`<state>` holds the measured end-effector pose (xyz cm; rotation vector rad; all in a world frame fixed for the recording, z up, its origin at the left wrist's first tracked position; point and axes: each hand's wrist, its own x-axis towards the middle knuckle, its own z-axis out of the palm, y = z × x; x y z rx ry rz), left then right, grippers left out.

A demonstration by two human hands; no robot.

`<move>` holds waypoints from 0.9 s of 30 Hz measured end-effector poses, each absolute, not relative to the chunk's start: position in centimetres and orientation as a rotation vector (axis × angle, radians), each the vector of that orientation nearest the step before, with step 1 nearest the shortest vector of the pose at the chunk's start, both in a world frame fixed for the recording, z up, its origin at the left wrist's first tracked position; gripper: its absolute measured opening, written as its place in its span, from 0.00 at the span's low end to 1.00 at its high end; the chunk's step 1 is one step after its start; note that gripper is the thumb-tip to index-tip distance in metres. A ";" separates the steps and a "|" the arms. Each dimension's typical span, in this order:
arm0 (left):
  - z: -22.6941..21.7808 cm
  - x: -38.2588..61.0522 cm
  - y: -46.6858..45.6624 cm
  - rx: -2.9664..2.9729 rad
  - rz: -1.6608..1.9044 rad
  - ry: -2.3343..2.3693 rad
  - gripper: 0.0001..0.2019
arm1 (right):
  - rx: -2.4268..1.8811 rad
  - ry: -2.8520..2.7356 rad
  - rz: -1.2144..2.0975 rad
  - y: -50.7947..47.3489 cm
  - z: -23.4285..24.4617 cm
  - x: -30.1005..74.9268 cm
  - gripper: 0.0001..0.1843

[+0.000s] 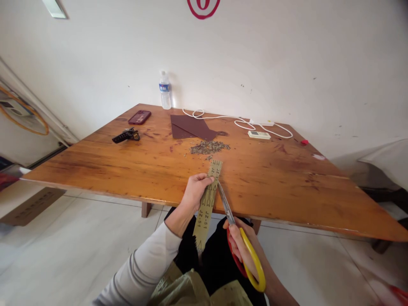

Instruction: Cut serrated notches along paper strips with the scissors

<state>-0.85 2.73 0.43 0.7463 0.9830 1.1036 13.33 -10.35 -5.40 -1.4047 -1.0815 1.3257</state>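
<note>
Plain white wall [255, 55] behind, and in front of it a varnished wooden worktop [280, 187] with dark stains. There's a heap of small scraps [209, 147] near the middle, just in front of some dark maroon sheets [191, 127], and a water bottle [165, 97] stands at the back edge.

The yellowish printed strip [206, 208] is up at the near edge, top end over the wood, jagged bottom end over the lap. Left hand [195, 191] has it pinched, thumb on top, near the upper end. Right hand [244, 240] is wrapped round the handles of the scissors [227, 207], blades along the strip's right side; can't tell if they're biting into it.

Handling-wise, I'd guess the strip is super light, thin and a bit springy, not slippery, but likely to crease or tear. I'd pinch it flat close to the blades, fingertips clear. Scissors look heavier, so grip those by the loops.
</note>
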 end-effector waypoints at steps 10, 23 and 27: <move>-0.5 -0.9 3.1 0.665 1.174 0.944 0.14 | -1.505 -1.120 1.332 -10.8 -3.0 13.6 0.32; 0.0 -1.0 2.8 0.704 1.100 0.884 0.15 | -1.515 -1.287 1.369 -10.3 -4.4 16.1 0.19; -0.1 -1.2 3.0 0.734 1.068 0.867 0.13 | -1.532 -1.257 1.305 -10.5 -4.5 15.7 0.20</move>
